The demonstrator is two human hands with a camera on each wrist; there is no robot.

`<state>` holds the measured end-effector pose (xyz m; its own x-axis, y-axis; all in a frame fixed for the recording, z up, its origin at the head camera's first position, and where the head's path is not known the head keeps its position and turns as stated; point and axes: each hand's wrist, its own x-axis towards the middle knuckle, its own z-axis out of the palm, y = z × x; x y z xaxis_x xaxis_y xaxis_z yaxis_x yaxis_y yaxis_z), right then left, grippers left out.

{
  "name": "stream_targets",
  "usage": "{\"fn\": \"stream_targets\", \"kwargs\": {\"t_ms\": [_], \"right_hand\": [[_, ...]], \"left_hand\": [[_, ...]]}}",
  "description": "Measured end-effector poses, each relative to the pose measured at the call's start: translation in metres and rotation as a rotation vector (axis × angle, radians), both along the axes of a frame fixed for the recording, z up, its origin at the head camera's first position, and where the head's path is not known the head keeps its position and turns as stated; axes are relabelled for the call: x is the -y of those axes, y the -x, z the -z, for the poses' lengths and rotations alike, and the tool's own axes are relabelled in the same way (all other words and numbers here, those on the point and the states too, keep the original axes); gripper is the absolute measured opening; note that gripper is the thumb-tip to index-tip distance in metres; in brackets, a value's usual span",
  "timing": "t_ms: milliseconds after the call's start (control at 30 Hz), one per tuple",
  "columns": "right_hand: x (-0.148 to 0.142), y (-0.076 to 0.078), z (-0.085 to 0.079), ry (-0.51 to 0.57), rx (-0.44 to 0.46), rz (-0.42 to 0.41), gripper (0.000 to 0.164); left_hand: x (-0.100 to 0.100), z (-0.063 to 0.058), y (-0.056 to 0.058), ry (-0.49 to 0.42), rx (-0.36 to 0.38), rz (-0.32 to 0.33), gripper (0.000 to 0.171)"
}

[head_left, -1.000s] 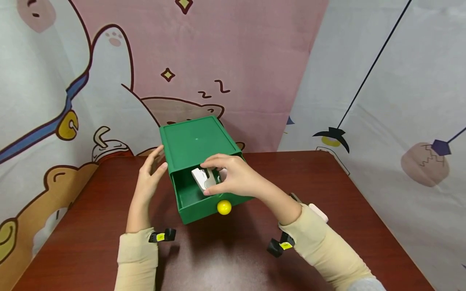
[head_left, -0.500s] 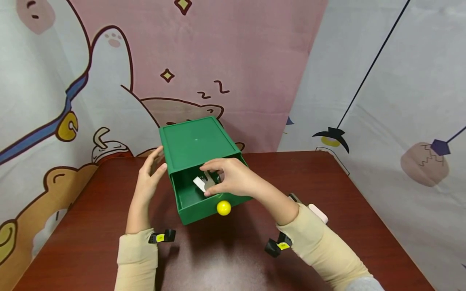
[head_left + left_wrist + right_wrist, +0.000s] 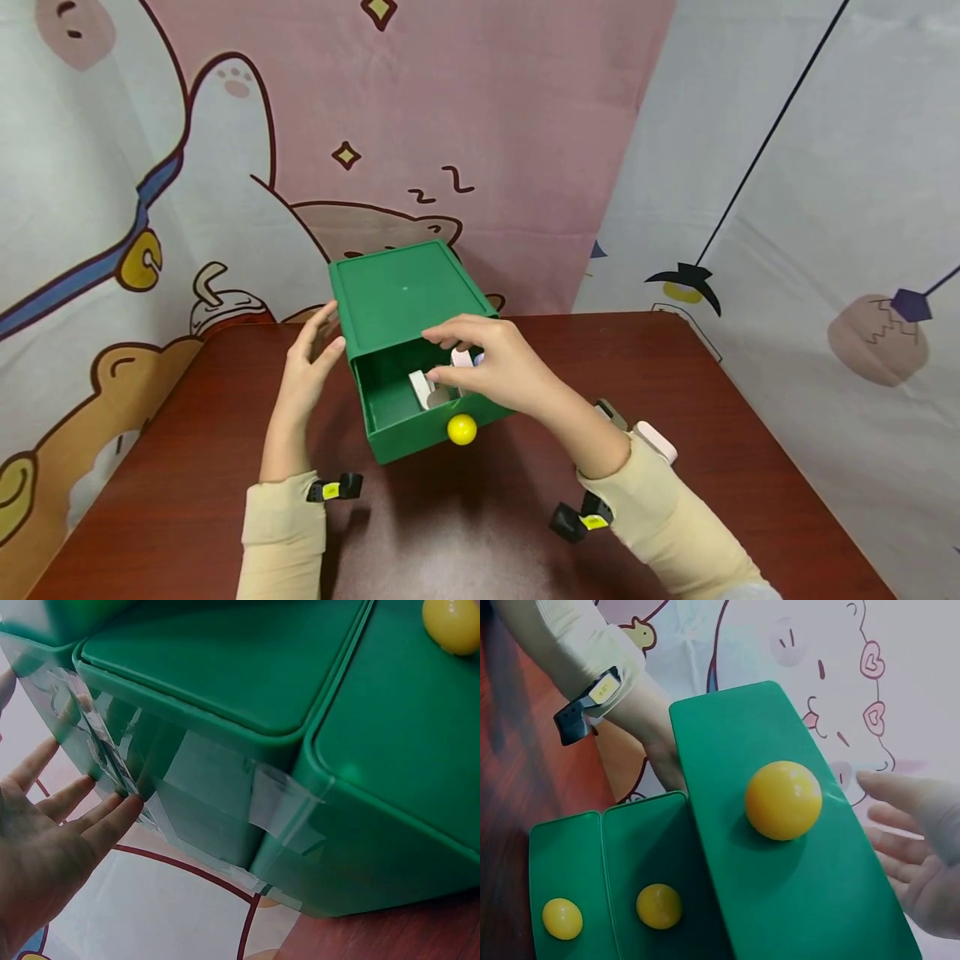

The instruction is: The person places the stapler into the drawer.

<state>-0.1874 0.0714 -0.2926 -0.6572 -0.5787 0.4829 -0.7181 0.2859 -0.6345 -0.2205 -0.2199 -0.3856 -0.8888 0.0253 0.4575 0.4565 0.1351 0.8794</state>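
A green drawer cabinet stands on the table with its top drawer pulled out; the drawer front bears a round yellow knob. Inside the drawer lie a small white-and-grey object of unclear kind and a pinkish-white piece. My right hand hovers over the drawer with thumb and fingers apart, partly covering the contents. In the right wrist view that hand shows loose fingers behind the drawer front. My left hand has its fingertips against the cabinet's left side, fingers spread in the left wrist view.
Two lower drawers with yellow knobs are closed in the right wrist view. Beyond my right forearm, a pale pink rounded item and a greyish item lie on the table. A cartoon-printed cloth hangs behind.
My right hand has let go of the white-and-grey object, which now sits lower in the drawer, and has lifted slightly to the right. The left hand has stayed in place.
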Motion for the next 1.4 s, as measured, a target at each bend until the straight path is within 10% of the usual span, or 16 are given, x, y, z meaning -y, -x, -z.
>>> {"fn": "stream_targets", "kwargs": {"t_ms": [600,1400], "right_hand": [[-0.025,-0.026,0.033,0.255,-0.372,-0.085,0.029],[-0.027,-0.028,0.086,0.167,-0.385,-0.071,0.034]], "left_hand": [[-0.001,-0.002,0.001,0.000,-0.002,0.000,0.053],[-0.001,-0.002,-0.002,0.005,0.010,-0.003,0.052]]}}
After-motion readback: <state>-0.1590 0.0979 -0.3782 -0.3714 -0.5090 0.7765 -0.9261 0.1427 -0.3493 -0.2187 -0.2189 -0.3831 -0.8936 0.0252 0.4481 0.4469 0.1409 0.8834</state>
